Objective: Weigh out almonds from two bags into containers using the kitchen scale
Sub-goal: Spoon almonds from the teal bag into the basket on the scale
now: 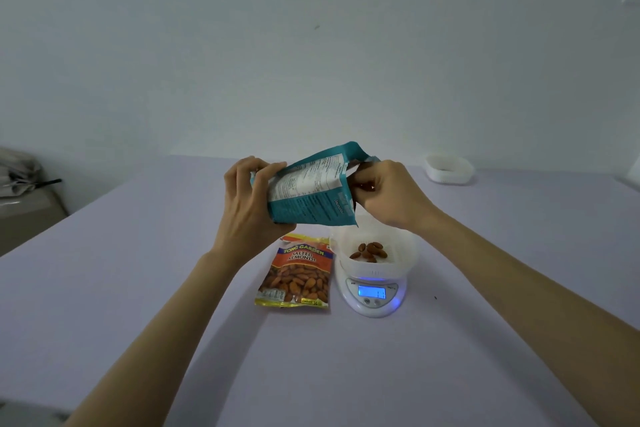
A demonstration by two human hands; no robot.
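Left hand (249, 204): fingers wrapped round the base of the teal foil bag (311, 187), which is held tilted, mouth toward the right. A few brown almonds (369, 251) already lie in the white plastic container (405, 253) on the round white kitchen scale (372, 295), directly below the bag. Right hand (384, 194): fingers curled into the bag's mouth, pinching more nuts. I should release them singly, low over the container, and pause between drops so the lit display settles — its digits are unreadable here. The orange salted-almond packet (296, 274) lies flat beside the scale.
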